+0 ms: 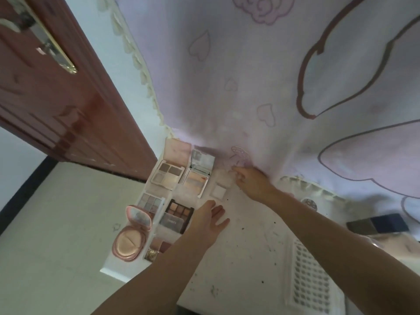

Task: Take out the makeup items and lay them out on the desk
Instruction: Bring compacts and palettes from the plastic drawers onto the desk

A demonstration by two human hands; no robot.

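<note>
Several opened makeup cases lie in rows on the left part of the white desk: a four-pan palette, a blush palette with a mirror, a small white compact, a grey eyeshadow palette, a brown eyeshadow palette and a round pink cushion compact. My right hand reaches to the small white compact, fingers at its raised lid. My left hand hovers flat beside the brown palette, fingers straight, holding nothing.
A white perforated basket stands on the desk at the right. A dark box and a round item lie further right. A lilac patterned cloth hangs behind the desk. A brown door is at the left.
</note>
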